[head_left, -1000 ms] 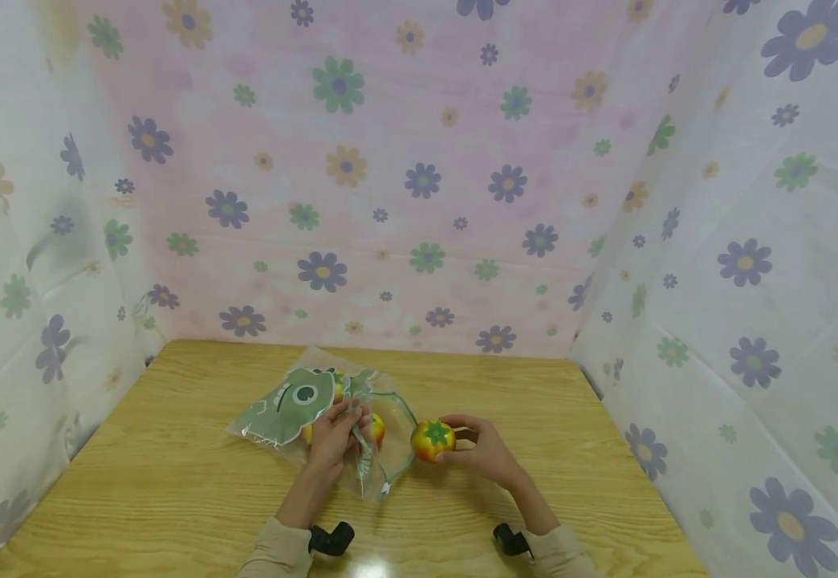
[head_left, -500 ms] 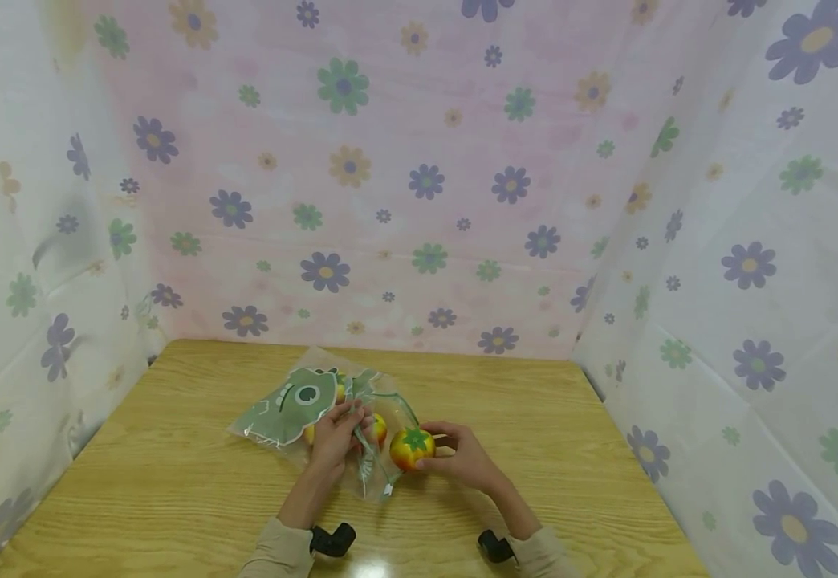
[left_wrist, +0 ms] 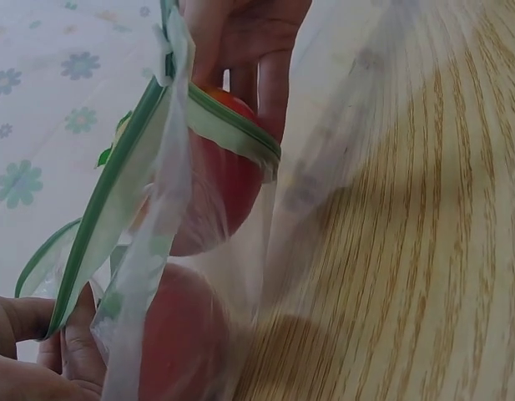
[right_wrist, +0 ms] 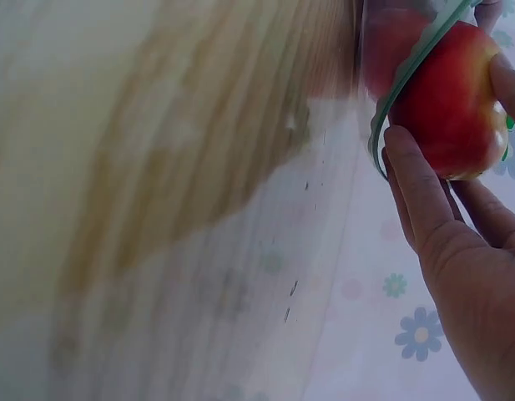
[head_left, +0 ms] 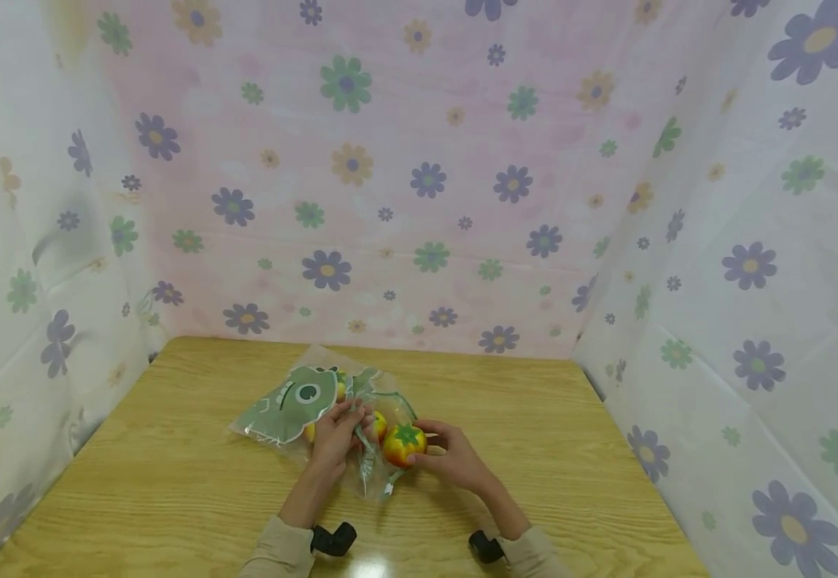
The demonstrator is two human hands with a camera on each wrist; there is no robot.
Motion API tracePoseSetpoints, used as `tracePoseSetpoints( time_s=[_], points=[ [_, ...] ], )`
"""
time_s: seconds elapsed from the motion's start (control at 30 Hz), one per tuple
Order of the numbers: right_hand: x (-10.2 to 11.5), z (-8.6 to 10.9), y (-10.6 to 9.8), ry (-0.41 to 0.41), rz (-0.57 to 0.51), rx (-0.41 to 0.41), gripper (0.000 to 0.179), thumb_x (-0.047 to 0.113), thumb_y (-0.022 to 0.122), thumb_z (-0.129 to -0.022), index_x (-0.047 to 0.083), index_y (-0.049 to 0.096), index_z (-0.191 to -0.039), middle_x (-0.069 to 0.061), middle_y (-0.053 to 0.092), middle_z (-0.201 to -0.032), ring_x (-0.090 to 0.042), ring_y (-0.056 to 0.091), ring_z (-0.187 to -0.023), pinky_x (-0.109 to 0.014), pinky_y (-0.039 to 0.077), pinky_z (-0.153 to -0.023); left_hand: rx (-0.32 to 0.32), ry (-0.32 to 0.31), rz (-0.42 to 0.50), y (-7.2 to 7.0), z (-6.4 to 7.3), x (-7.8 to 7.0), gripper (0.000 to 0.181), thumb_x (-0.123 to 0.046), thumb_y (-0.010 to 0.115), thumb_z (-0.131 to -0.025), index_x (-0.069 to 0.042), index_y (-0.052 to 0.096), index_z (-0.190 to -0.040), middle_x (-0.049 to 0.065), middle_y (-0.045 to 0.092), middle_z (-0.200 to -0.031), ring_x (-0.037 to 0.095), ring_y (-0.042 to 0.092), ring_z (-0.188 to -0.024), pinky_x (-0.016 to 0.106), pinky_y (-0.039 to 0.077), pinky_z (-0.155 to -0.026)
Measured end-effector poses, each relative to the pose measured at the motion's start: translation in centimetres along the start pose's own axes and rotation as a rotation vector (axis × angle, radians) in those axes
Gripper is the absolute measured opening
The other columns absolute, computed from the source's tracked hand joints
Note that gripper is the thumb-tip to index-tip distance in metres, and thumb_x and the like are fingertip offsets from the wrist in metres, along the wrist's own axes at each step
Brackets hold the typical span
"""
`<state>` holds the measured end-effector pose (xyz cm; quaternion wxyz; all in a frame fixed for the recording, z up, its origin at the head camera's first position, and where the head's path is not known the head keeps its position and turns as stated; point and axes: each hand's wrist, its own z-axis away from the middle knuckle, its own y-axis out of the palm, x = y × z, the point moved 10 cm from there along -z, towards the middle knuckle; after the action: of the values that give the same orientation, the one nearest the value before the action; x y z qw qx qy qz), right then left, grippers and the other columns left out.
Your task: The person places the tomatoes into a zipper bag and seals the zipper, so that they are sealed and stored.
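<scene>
A clear zip bag (head_left: 285, 409) with a green cartoon face lies on the table. My left hand (head_left: 334, 436) pinches its green zip edge (left_wrist: 107, 200), and the mouth gapes toward the right. Between the thumb and fingers of my right hand (head_left: 455, 459) is a red-and-yellow tomato (head_left: 402, 446) with a green star-shaped top. That tomato sits in the bag's mouth, and the green zip strip (right_wrist: 411, 63) crosses its side in the right wrist view. Another tomato (left_wrist: 186, 334) shows through the plastic inside. More yellow fruit in the bag is partly hidden by the print and my left hand.
The wooden table (head_left: 534, 417) extends around the bag on all sides. Flowered cloth (head_left: 426, 160) hangs behind it and along both sides. A black wrist mount (head_left: 334, 539) is strapped at each sleeve.
My right hand has carried the tomato leftward, from beside the bag's opening into its mouth. My left hand and the bag have stayed nearly still.
</scene>
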<state>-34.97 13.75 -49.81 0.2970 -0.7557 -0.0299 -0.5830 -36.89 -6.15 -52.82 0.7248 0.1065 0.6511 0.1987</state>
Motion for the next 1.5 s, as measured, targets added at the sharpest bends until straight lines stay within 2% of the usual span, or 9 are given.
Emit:
tracePoseSetpoints(
  time_s=[0.27, 0.37, 0.5, 0.6, 0.83, 1.1, 1.27, 1.5],
  points=[
    [0.6, -0.4, 0.5, -0.007, 0.018, -0.023, 0.055, 0.014, 0.074, -0.095, -0.007, 0.053, -0.141, -0.027, 0.055, -0.139, -0.044, 0.063, -0.117, -0.035, 0.061, -0.092, -0.015, 0.006, -0.006, 0.0, -0.1, -0.1, 0.037, -0.002, 0.061, -0.101, 0.013, 0.053, -0.133, 0.0, 0.075, -0.093, 0.004, 0.071, -0.075, 0.016, 0.059, -0.063],
    [1.9, -0.3, 0.4, 0.01, 0.021, -0.021, 0.055, 0.01, 0.074, -0.094, -0.01, 0.052, -0.141, -0.029, 0.055, -0.139, -0.046, 0.062, -0.117, -0.036, 0.061, -0.092, -0.02, 0.005, -0.013, 0.0, -0.1, -0.1, 0.038, -0.002, 0.061, -0.101, 0.013, 0.052, -0.135, 0.0, 0.076, -0.094, 0.004, 0.071, -0.075, 0.015, 0.058, -0.063],
    [2.0, -0.2, 0.5, 0.03, 0.042, -0.032, 0.055, 0.009, 0.074, -0.094, -0.01, 0.052, -0.141, -0.029, 0.055, -0.14, -0.047, 0.062, -0.117, -0.04, 0.06, -0.093, -0.007, 0.005, -0.005, 0.2, 0.1, -0.1, 0.039, -0.001, 0.06, -0.101, 0.014, 0.05, -0.136, 0.001, 0.075, -0.096, 0.004, 0.071, -0.076, 0.016, 0.059, -0.066],
    [0.8, -0.4, 0.6, 0.024, 0.055, -0.049, 0.055, 0.014, 0.076, -0.093, -0.006, 0.054, -0.14, -0.025, 0.056, -0.139, -0.043, 0.063, -0.116, -0.04, 0.061, -0.092, -0.003, 0.004, -0.002, 0.3, 0.2, -0.1, 0.04, -0.001, 0.06, -0.102, 0.014, 0.049, -0.137, 0.002, 0.075, -0.097, 0.005, 0.071, -0.076, 0.016, 0.059, -0.066],
    [0.1, -0.3, 1.5, 0.049, 0.058, 0.029, 0.06, 0.021, 0.078, -0.093, -0.005, 0.054, -0.141, -0.024, 0.054, -0.142, -0.04, 0.064, -0.116, -0.033, 0.061, -0.088, 0.006, 0.003, 0.001, 0.4, 0.2, -0.1, 0.043, -0.004, 0.061, -0.102, 0.015, 0.047, -0.138, 0.002, 0.074, -0.098, 0.005, 0.07, -0.076, 0.016, 0.058, -0.064],
    [0.6, -0.5, 1.5, 0.038, 0.078, -0.016, 0.059, 0.018, 0.075, -0.095, -0.007, 0.052, -0.142, -0.026, 0.055, -0.141, -0.041, 0.064, -0.116, -0.04, 0.061, -0.09, 0.02, -0.004, 0.013, 0.8, 0.3, -0.2, 0.044, -0.005, 0.061, -0.102, 0.015, 0.046, -0.138, 0.005, 0.075, -0.101, 0.006, 0.07, -0.078, 0.02, 0.062, -0.068],
    [0.8, -0.6, 2.0, 0.037, 0.072, 0.005, 0.061, 0.015, 0.076, -0.093, -0.009, 0.05, -0.143, -0.027, 0.053, -0.143, -0.043, 0.062, -0.119, -0.047, 0.059, -0.094, 0.024, -0.008, 0.024, 0.9, 0.3, -0.4, 0.042, -0.003, 0.06, -0.102, 0.014, 0.047, -0.138, 0.003, 0.074, -0.099, 0.006, 0.07, -0.079, 0.02, 0.061, -0.068],
    [0.5, -0.6, 2.4, 0.047, 0.051, 0.051, 0.061, 0.013, 0.074, -0.095, -0.009, 0.047, -0.145, -0.028, 0.049, -0.146, -0.041, 0.06, -0.12, -0.039, 0.06, -0.092, 0.018, 0.009, -0.007, 0.8, 0.3, -0.6, 0.045, -0.004, 0.06, -0.103, 0.015, 0.044, -0.14, 0.005, 0.074, -0.104, 0.006, 0.069, -0.08, 0.019, 0.059, -0.068]
  ],
)
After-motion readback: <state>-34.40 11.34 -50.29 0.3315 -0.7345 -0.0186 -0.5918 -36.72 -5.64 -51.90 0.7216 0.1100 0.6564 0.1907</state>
